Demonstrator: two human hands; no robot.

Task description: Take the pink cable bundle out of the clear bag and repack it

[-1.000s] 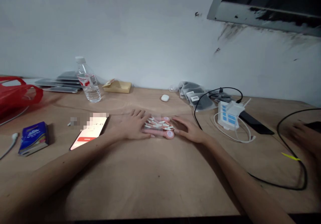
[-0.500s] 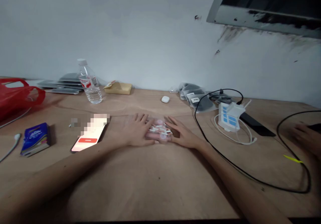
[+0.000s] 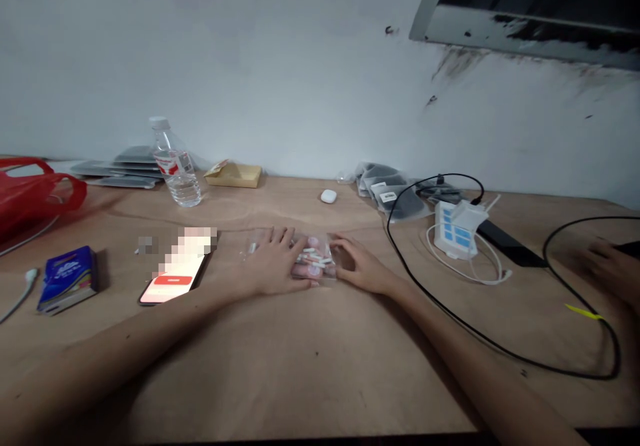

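A clear plastic bag (image 3: 315, 257) with pink pieces and several small white sticks inside lies flat on the wooden table. My left hand (image 3: 275, 263) rests palm down over its left part, fingers spread, covering the middle of the bag. At the bag's right edge is my right hand (image 3: 363, 266), its fingers curved and the thumb apart from them. The fingertips seem to touch the plastic there; whether they grip it I cannot tell.
Left of my hands lie a lit phone (image 3: 175, 276) and a blue tissue pack (image 3: 69, 278). Behind stand a water bottle (image 3: 177, 169) and a cardboard tray (image 3: 234, 175). A white case (image 3: 329, 196), power strip (image 3: 455, 229) and black cable (image 3: 440, 301) lie rightward. Another person's hand (image 3: 607, 266) is far right.
My right hand's fingers have curved in more at the bag's right edge. My left hand stays spread on the bag. The whole view has shifted slightly.
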